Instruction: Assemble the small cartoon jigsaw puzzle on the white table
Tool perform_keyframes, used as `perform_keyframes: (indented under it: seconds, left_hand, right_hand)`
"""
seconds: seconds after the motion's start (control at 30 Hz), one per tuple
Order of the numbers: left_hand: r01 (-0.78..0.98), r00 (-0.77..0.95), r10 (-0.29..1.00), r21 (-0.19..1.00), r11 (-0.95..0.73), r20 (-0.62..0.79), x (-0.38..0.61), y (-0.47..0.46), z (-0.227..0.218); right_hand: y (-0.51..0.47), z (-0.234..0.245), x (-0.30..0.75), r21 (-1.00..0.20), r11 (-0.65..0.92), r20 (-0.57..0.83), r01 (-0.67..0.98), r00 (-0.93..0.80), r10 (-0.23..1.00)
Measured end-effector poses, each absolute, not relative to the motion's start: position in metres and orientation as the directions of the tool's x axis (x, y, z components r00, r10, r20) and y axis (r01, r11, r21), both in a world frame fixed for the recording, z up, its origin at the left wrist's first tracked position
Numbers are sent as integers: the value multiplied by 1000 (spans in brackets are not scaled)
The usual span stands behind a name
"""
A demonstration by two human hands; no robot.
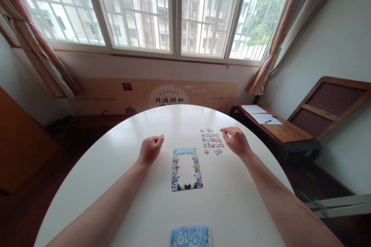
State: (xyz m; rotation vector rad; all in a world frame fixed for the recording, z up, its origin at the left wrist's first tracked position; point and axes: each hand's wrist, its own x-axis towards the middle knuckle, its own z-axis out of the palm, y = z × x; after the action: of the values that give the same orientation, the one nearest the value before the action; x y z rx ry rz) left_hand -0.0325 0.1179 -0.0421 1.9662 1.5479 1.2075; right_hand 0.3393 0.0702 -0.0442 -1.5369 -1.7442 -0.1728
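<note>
My left hand (151,149) rests on the white table as a closed fist, with nothing visible in it. To its right lies a puzzle frame (175,173) marked "BLUEY", its border filled with picture pieces and its middle showing bare white. Beyond the frame, loose jigsaw pieces (211,139) are laid out in rough rows. My right hand (236,141) is at the right side of these rows, thumb and index finger curled toward each other near the top row. Whatever its fingertips hold is too small to make out. Close to me, a "BLUEY" picture card (189,237) is cut off by the bottom edge.
The round white table (116,193) curves away toward the windows. At right stands a wooden bench (292,131) with paper sheets (262,117) and a pen on it. A printed cardboard panel (139,92) leans below the windowsill. Curtains hang on both sides.
</note>
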Motion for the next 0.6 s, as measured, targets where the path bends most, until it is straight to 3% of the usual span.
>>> perform_keyframes:
  seconds: [0.2, 0.6]
  left_hand:
    - [608, 28, 915, 720, -335, 402, -32, 118, -43]
    - [598, 26, 916, 728, -334, 400, -32, 117, -42]
  right_hand:
    - [83, -70, 353, -514, 155, 559, 844, 192, 807]
    - [88, -79, 348, -626, 207, 505, 752, 188, 843]
